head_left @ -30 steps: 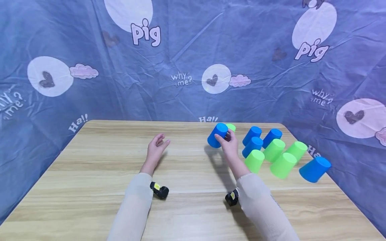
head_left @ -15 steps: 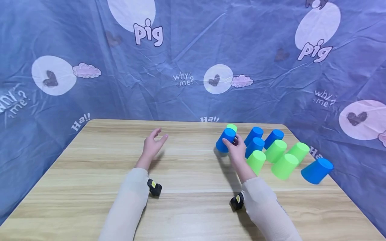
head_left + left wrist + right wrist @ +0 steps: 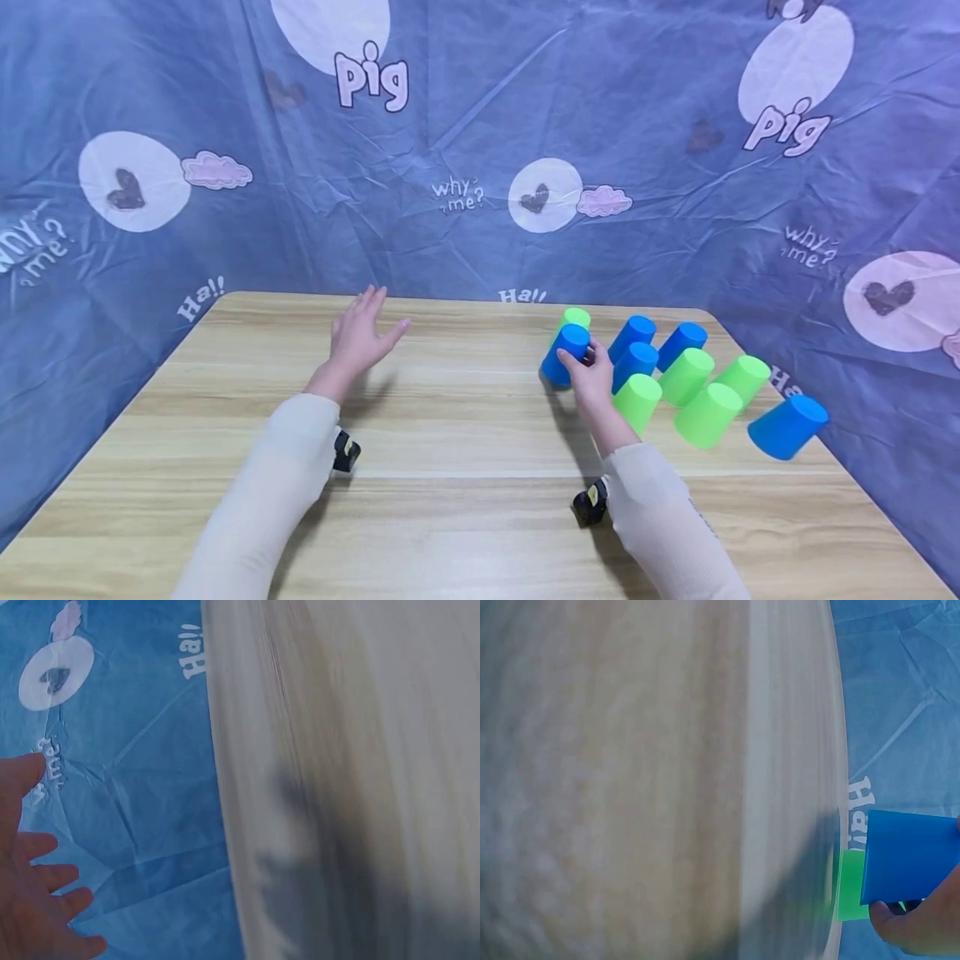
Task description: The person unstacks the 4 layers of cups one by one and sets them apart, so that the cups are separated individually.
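Observation:
My right hand grips an upside-down blue cup from its right side, thumb across the near face. Just behind that cup stands a green cup, partly covered by it; the right wrist view shows the held blue cup overlapping the green one. On the left, my left hand hovers over the table with fingers spread and nothing in them. The same left hand shows at the edge of the left wrist view, fingers extended.
Right of my right hand stand several upside-down cups, among them a blue cup and a green cup. Another blue cup sits apart near the table's right edge. A patterned blue cloth hangs behind the wooden table.
My right hand has moved right and slightly nearer with the blue cup, now in front of the green one. My left hand has moved left and away, its fingers spreading.

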The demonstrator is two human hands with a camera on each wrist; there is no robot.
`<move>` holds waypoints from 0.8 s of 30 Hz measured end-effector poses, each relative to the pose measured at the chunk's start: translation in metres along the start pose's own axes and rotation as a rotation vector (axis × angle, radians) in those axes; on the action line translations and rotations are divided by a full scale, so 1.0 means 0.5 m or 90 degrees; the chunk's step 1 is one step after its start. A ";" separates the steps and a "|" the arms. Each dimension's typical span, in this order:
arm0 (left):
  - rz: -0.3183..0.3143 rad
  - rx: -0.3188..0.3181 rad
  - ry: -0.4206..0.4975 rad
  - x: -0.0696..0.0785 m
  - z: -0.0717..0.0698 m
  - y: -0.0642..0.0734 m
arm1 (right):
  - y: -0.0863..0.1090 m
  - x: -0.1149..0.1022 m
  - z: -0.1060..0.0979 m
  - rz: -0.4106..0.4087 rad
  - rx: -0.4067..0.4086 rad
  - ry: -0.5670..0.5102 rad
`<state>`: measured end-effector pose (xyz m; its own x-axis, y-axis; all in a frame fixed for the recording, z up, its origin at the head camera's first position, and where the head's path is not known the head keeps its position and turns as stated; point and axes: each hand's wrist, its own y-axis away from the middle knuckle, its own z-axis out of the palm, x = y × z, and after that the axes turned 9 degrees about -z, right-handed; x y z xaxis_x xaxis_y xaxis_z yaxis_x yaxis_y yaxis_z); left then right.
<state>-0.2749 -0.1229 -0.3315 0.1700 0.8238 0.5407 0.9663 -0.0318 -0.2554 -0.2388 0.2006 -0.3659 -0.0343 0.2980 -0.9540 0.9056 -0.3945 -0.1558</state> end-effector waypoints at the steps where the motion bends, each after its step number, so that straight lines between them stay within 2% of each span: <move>1: -0.003 -0.006 -0.016 0.001 -0.005 0.000 | 0.000 0.000 0.000 0.000 0.000 -0.001; 5: -0.020 -0.028 -0.070 -0.001 -0.017 -0.002 | 0.001 0.000 -0.003 0.010 -0.002 0.000; 15: -0.069 -0.093 -0.113 -0.022 -0.023 0.004 | 0.001 0.007 -0.003 0.047 0.011 0.017; 24: -0.067 -0.111 -0.151 -0.035 -0.024 0.009 | -0.001 0.009 -0.008 0.083 0.018 0.017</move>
<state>-0.2712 -0.1441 -0.3324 0.0368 0.9360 0.3501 0.9983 -0.0185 -0.0554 -0.2377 0.2059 -0.3692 0.0941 0.2662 -0.9593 0.8895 -0.4552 -0.0391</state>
